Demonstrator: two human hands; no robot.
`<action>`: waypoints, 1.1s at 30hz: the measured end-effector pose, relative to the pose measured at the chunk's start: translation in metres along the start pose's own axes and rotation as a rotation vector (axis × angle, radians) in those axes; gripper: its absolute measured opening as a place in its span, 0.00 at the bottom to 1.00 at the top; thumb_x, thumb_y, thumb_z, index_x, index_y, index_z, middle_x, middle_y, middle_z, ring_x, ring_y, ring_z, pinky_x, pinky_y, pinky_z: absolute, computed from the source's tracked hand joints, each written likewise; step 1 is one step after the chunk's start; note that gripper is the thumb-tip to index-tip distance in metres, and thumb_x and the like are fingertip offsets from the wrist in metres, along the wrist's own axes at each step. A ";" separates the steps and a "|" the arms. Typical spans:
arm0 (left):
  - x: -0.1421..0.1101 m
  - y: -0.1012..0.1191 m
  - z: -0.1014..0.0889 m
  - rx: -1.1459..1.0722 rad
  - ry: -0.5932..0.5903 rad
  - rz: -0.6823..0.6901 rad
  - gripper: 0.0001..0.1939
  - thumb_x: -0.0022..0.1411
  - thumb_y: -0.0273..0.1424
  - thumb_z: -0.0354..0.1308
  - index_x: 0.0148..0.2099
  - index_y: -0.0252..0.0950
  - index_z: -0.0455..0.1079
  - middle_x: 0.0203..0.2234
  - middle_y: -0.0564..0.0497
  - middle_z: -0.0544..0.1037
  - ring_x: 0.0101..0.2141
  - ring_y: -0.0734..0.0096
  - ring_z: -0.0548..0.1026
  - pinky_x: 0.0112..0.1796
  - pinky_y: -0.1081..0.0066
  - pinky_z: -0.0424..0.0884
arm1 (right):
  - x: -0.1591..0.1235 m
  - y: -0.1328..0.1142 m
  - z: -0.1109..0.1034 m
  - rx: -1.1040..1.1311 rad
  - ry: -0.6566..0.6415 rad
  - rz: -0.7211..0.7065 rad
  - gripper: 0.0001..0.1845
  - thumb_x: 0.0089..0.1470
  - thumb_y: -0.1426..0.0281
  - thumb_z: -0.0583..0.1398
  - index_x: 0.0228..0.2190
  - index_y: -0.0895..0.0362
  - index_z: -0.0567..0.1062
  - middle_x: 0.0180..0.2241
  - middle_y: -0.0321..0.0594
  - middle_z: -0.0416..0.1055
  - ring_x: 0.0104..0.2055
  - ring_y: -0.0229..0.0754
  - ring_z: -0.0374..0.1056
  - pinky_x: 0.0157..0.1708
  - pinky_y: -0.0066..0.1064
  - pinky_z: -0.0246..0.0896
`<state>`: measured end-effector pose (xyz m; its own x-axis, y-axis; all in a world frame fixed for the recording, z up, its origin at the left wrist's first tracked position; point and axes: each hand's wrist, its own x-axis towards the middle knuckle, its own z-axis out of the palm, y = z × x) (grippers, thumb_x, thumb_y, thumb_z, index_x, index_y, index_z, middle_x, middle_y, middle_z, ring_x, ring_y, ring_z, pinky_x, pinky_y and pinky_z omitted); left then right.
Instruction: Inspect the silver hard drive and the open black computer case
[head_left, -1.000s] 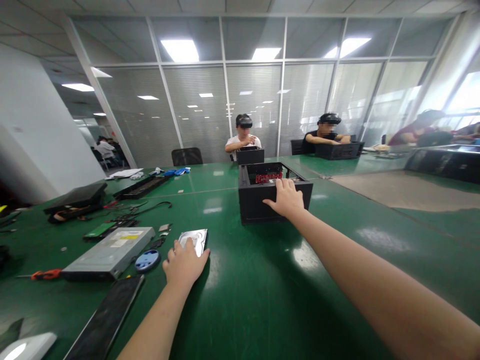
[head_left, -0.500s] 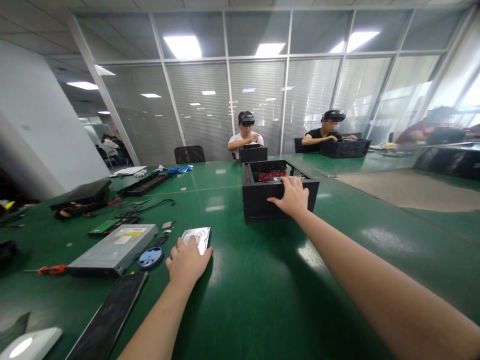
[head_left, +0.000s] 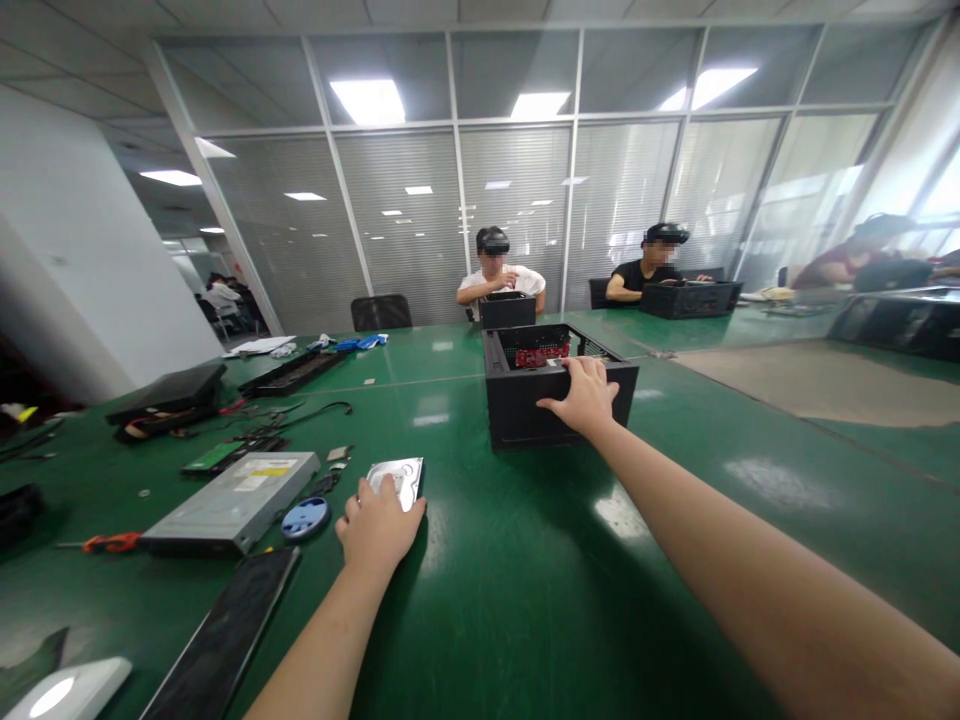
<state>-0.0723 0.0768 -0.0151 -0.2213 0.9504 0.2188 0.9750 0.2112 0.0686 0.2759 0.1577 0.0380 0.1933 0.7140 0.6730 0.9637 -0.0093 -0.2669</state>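
Observation:
My left hand [head_left: 377, 525] rests on the near end of a silver hard drive [head_left: 402, 475] lying flat on the green table [head_left: 525, 580], fingers curled over its edge. My right hand [head_left: 585, 395] reaches far forward and grips the near top rim of an open black computer case [head_left: 525, 410]. A red circuit board [head_left: 541, 355] shows inside the case.
Left of the drive lie a blue disc [head_left: 304, 518], a grey optical drive [head_left: 232, 503], a black panel [head_left: 217, 640], an orange-handled screwdriver [head_left: 105, 543], cables and black parts. Two people with headsets sit across the table with black cases [head_left: 507, 310]. Another person sits at far right.
The view has shifted slightly; both hands keep their places on the hard drive and the case rim.

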 end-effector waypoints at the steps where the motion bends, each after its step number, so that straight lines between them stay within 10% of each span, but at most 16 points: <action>1: 0.000 0.001 -0.001 -0.003 -0.007 -0.002 0.37 0.59 0.53 0.46 0.63 0.36 0.60 0.63 0.30 0.59 0.57 0.34 0.64 0.50 0.45 0.62 | 0.000 0.000 0.000 0.003 -0.002 -0.003 0.36 0.47 0.49 0.65 0.52 0.52 0.62 0.56 0.52 0.58 0.59 0.61 0.49 0.46 0.58 0.55; 18: -0.001 0.001 -0.009 -0.205 0.042 -0.014 0.54 0.53 0.47 0.56 0.72 0.41 0.30 0.62 0.37 0.64 0.54 0.34 0.66 0.47 0.40 0.64 | -0.039 -0.004 -0.033 0.113 -0.068 -0.100 0.39 0.50 0.66 0.61 0.62 0.56 0.57 0.65 0.55 0.49 0.67 0.60 0.43 0.57 0.56 0.52; 22: -0.005 0.006 -0.015 -0.229 0.056 0.028 0.54 0.52 0.44 0.57 0.72 0.45 0.30 0.61 0.39 0.64 0.53 0.36 0.67 0.46 0.41 0.65 | -0.088 -0.032 -0.046 0.585 -0.279 -0.023 0.38 0.52 0.62 0.62 0.62 0.54 0.57 0.61 0.53 0.56 0.63 0.55 0.54 0.58 0.50 0.54; 27: -0.012 0.013 -0.024 -0.262 0.104 0.057 0.53 0.53 0.44 0.58 0.72 0.44 0.32 0.60 0.39 0.66 0.55 0.39 0.67 0.48 0.45 0.66 | -0.154 -0.076 -0.048 1.426 -0.698 0.462 0.34 0.51 0.55 0.65 0.54 0.55 0.63 0.54 0.53 0.64 0.53 0.53 0.67 0.48 0.44 0.66; 33: -0.032 0.025 -0.032 -0.449 0.233 0.149 0.52 0.52 0.39 0.62 0.72 0.45 0.37 0.59 0.46 0.70 0.55 0.51 0.70 0.50 0.56 0.68 | -0.174 -0.081 -0.039 1.839 -0.998 0.642 0.33 0.48 0.57 0.69 0.50 0.59 0.68 0.52 0.55 0.69 0.51 0.52 0.71 0.52 0.43 0.62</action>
<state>-0.0413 0.0445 0.0111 -0.1293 0.8756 0.4654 0.9034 -0.0895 0.4193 0.1715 0.0068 -0.0301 -0.3896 0.9186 -0.0664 -0.4923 -0.2686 -0.8279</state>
